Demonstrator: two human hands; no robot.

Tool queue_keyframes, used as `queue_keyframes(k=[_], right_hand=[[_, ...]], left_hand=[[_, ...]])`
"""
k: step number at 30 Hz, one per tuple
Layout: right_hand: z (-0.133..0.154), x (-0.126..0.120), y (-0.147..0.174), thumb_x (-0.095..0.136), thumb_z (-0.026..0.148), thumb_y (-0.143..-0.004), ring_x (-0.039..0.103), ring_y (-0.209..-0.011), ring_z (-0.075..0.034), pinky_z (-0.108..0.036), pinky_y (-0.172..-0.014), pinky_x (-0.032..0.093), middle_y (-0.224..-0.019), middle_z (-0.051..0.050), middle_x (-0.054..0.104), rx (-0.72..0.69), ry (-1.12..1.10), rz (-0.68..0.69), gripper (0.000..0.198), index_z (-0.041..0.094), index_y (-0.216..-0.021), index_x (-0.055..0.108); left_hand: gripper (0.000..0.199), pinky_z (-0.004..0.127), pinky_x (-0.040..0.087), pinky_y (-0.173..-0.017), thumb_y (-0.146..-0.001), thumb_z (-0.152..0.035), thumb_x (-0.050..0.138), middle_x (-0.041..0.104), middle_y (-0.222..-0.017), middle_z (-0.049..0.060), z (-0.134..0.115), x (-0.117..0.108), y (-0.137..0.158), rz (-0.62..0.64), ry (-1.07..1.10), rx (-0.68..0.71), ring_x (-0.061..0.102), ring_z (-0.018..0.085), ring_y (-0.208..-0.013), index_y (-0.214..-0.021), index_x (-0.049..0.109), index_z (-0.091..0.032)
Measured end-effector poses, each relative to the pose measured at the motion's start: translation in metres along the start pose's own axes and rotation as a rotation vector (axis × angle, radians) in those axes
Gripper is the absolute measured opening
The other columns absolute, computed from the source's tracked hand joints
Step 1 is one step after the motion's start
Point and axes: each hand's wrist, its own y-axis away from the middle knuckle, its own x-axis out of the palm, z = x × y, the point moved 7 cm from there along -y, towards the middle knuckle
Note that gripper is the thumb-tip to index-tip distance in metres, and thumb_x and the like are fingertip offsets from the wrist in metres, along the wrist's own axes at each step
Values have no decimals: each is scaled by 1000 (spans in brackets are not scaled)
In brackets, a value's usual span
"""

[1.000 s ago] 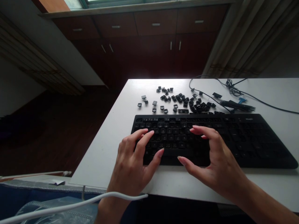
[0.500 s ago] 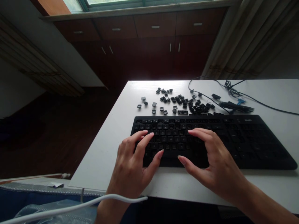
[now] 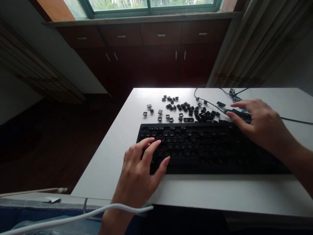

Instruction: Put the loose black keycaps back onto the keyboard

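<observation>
A black keyboard [image 3: 183, 161] lies across the white table, with some key positions lacking caps. My left hand [image 3: 140, 163] rests at the keyboard's left part, fingers spread and nothing held. Over the keyboard's far right edge reaches my right hand [image 3: 261, 122]. Its thumb and forefinger are apart, on either side of a slim black tool [image 3: 241, 114] with a bit of blue by it. The hand hides part of the tool, so its kind is unclear. Loose black keycaps [image 3: 207, 116] lie in a pile behind the keyboard, and several more are scattered leftward.
A black cable [image 3: 210, 101] curves behind the keycaps to a tied bundle [image 3: 234, 94]. One flat black piece [image 3: 221, 104] lies beside the tool. A white cord [image 3: 80, 216] crosses near my left wrist. Dark red cabinets [image 3: 146, 65] stand beyond the table [image 3: 105, 163].
My right hand has moved from over the keyboard's middle, away and to the right, to the black tool. My left hand stays in place. The camera view has tilted up slightly.
</observation>
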Motion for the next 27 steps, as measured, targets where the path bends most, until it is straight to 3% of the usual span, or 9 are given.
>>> queue_keyframes(k=[4,10,15,22,27], right_hand=[[-46,23,-19,50,58,-95,61,-109,-32,-45,-91,49,-120,-14,66,29,9,179,50,17,-121,65],[-57,44,-21,52,58,-92,65,-95,-28,-43,-83,50,-107,-8,71,46,-46,284,43,24,-109,71],[-56,46,-18,54,55,-92,65,-93,-26,-41,-82,50,-109,-7,69,56,-61,258,38,25,-109,71],[-49,32,-14,50,51,-96,63,-98,-26,-38,-86,48,-116,-10,66,1,-14,101,41,21,-119,66],[-45,36,-13,51,51,-95,64,-96,-25,-37,-85,48,-114,-9,66,-11,-17,124,39,22,-116,67]], left_hand=[[46,48,48,-103,-92,-32,65,54,-131,12,0,0,0,1,0,-2,53,27,-120,-133,52,-20],[44,47,47,-104,-92,-32,65,53,-132,11,0,1,0,3,-5,-13,53,27,-121,-133,52,-21],[44,47,46,-104,-92,-32,65,54,-131,11,-1,0,1,1,-4,-10,53,26,-120,-133,52,-21],[44,48,47,-102,-92,-34,65,54,-131,12,-2,-1,2,0,-3,-11,54,27,-119,-132,53,-20],[44,48,48,-101,-92,-35,64,54,-131,12,-2,0,2,3,1,-15,53,28,-119,-132,52,-21]])
